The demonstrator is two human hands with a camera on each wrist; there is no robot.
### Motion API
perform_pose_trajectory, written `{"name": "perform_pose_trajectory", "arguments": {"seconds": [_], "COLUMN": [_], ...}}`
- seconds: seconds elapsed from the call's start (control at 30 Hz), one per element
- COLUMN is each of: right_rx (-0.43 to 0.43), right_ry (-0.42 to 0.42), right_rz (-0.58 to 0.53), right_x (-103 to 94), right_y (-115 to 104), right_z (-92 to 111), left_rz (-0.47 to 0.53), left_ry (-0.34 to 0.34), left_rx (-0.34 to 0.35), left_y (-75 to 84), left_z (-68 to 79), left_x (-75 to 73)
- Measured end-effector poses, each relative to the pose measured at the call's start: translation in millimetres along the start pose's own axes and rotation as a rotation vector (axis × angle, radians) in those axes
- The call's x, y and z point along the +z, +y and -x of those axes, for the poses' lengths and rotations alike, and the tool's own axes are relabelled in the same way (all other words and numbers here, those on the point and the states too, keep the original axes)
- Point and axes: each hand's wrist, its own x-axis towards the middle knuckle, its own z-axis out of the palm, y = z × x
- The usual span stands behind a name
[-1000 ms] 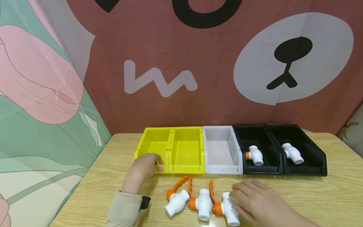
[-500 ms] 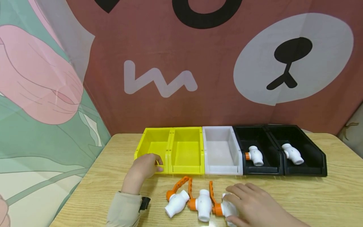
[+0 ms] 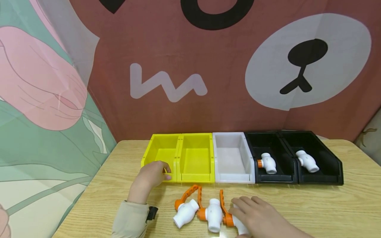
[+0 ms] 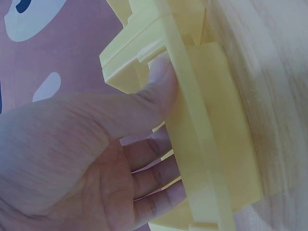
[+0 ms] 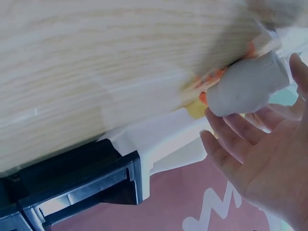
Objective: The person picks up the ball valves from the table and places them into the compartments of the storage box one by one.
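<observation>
My left hand is at the front of the leftmost yellow bin. Its thumb lies at the front lip and its other fingers curl in behind that wall, as the left wrist view shows. My right hand is over the rightmost of three white ball valves with orange handles. That ball valve lies between thumb and fingers in the right wrist view, partly hidden by the hand in the head view. Left of it on the table are the middle ball valve and the left ball valve.
Right of the leftmost bin stand a second yellow bin, a white bin and two black bins. The left black bin and right black bin each hold a white valve. A printed cloth hangs behind the table.
My right hand has moved left over the rightmost ball valve and now covers more of it. My left hand has stayed at the yellow bin.
</observation>
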Motion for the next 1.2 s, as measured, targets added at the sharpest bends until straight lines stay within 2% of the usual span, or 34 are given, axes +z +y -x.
{"name": "perform_pose_trajectory", "arguments": {"seconds": [0.27,0.47,0.83,1.03,1.2], "right_rx": [-0.031,-0.032,-0.076,-0.111,-0.111], "right_ry": [0.031,0.03,0.091,0.154,0.155], "right_rz": [0.091,0.082,0.104,0.1,0.086], "right_x": [7.9,10.1,10.3,9.3,6.6], "right_y": [-2,-2,0,0,1], "right_z": [-6,-9,-11,-11,-10], "left_rz": [-0.001,0.002,-0.004,-0.007,-0.009], "left_ry": [0.006,0.006,-0.001,0.001,0.003], "left_rx": [0.008,0.007,-0.002,-0.001,0.003], "left_y": [-0.2,1.3,2.1,1.5,1.0], "left_z": [-0.2,0.4,0.6,0.2,0.2], "left_x": [0.8,0.0,-0.4,0.1,0.6]}}
